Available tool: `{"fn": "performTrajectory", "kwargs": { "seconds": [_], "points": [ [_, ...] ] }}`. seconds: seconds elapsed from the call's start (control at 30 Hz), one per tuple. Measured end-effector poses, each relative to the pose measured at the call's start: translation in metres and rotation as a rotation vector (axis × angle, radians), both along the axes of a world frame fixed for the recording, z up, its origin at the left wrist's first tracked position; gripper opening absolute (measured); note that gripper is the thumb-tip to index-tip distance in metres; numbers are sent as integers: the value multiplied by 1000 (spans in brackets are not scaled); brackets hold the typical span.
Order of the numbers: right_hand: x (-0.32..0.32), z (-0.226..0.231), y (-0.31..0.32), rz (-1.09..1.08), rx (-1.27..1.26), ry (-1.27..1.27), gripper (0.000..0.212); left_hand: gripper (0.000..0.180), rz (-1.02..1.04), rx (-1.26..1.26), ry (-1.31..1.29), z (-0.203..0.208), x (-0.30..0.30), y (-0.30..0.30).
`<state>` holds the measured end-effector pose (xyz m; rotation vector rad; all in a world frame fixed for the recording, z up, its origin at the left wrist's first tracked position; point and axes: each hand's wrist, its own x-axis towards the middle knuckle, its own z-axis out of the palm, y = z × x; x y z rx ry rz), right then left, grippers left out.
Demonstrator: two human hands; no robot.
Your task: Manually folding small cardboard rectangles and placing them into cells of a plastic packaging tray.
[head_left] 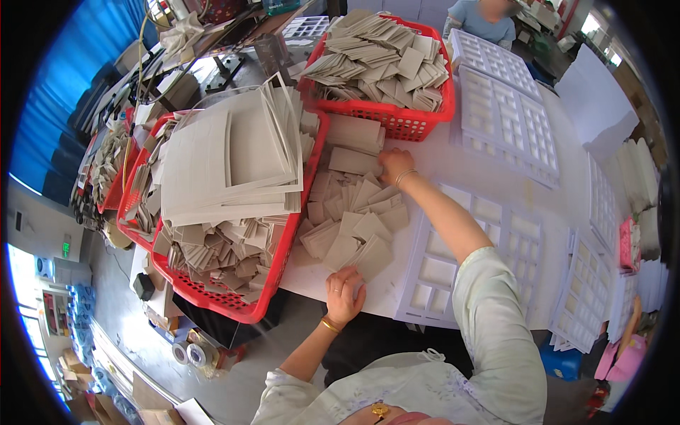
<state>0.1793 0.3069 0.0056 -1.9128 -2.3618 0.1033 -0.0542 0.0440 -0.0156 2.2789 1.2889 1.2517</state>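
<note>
A loose heap of grey cardboard pieces point(350, 227) lies on the white table between the red baskets and the white frames. At its near edge is my left hand point(345, 294), fingers curled and close together against the lowest pieces. What they hold, if anything, is hidden. My right hand point(398, 165) reaches to the far side of the heap, its fingers closed on the right end of a small stack of grey cardboard pieces point(354, 161). Behind that stack sits another cardboard stack point(354, 132). Beside my right forearm lies a white compartmented frame point(433, 269).
A red basket point(433, 120) heaped with cardboard pieces stands at the back. Another red basket point(261, 301), left, carries large grey sheets point(198, 163) over small pieces. More white frames point(506, 120) line the table's right side. A person point(485, 21) is across the table.
</note>
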Motion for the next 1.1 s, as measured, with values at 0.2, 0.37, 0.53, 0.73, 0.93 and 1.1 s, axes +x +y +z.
{"fn": "performTrajectory", "kwargs": {
  "seconds": [0.2, 0.37, 0.53, 0.73, 0.93, 1.1],
  "points": [
    [7, 33, -22, -9, 58, 79, 30, 35, -11, -2, 27, 1, 0, 1],
    [67, 49, -79, 126, 377, 216, 34, 34, -8, 11, 28, -4, -1, -1],
    [230, 65, -179, -131, 386, 416, 40, 36, 31, 17, 12, -3, 1, -2],
    [352, 88, -296, -506, 77, 441, 44, 39, -139, -2, -57, 13, 39, -9],
    [388, 53, -322, -273, 104, 125, 39, 40, -304, -196, 27, 29, 88, -9],
    [384, 47, -309, -309, 3, 121, 38, 43, -298, -297, 49, 31, 99, -10]
  ]
}}
